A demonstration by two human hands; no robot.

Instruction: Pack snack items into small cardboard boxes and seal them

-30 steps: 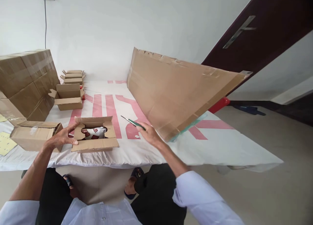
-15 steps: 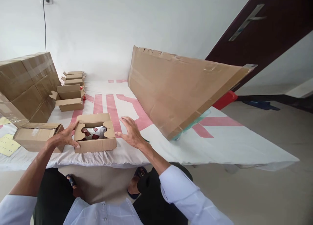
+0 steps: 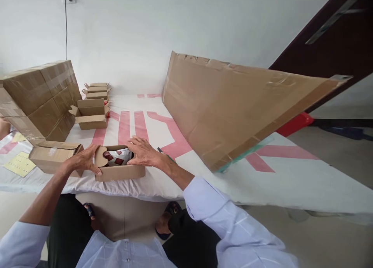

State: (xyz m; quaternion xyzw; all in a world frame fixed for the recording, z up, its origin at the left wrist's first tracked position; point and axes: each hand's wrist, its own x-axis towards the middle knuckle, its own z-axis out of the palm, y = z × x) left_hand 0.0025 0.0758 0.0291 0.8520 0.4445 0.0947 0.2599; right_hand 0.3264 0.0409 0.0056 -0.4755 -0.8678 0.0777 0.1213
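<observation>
A small open cardboard box stands near the table's front edge. Inside it lies a white item with dark red diamond shapes; its kind is not clear. My left hand grips the box's left end, thumb at the front and fingers toward the back corner. Over the right end rests my right hand, its thumb by the opening and its fingers across the top and back edge. The right flap is mostly hidden under it. Just left of my left hand sits a closed cardboard box.
Large taped cartons are stacked at the left. Behind my hands stand an open box and several similar boxes. A big cardboard sheet leans at the right. A pen and yellow paper lie on the table. Another person's arm shows far left.
My right hand has moved left from beside the box onto its right end. The box's flaps have shifted, showing more of the item. The view has turned slightly left.
</observation>
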